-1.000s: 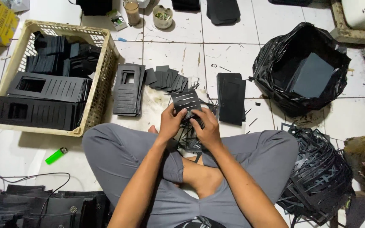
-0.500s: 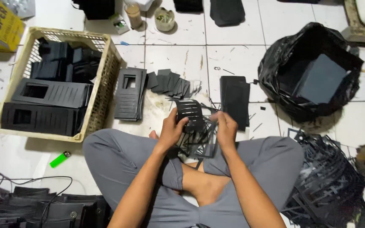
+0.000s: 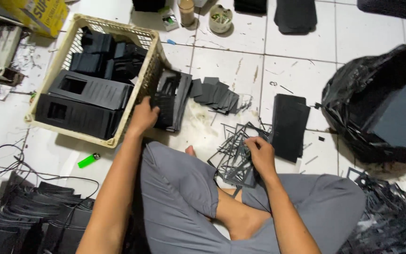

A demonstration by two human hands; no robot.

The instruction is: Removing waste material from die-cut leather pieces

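Both hands have separated since the earlier frame, when they met on one black part above the lap. Now the left hand (image 3: pixel 143 115) reaches out to the stack of black panels (image 3: pixel 170 99) standing just beside the wicker basket (image 3: pixel 48 121), fingers curled over the stack's near edge; how firmly it grips cannot be told. The right hand (image 3: pixel 261 153) rests, loosely closed, on the pile of thin black frame offcuts (image 3: pixel 235 155) in front of the person's crossed legs. Between the two hands lies bare tile with a fan of small black cards (image 3: pixel 214 91). A flat black sheet (image 3: pixel 287 126) lies just right of the offcuts. Further right sits an open black bag (image 3: pixel 353 94). A green lighter (image 3: pixel 88 160) lies near the basket.
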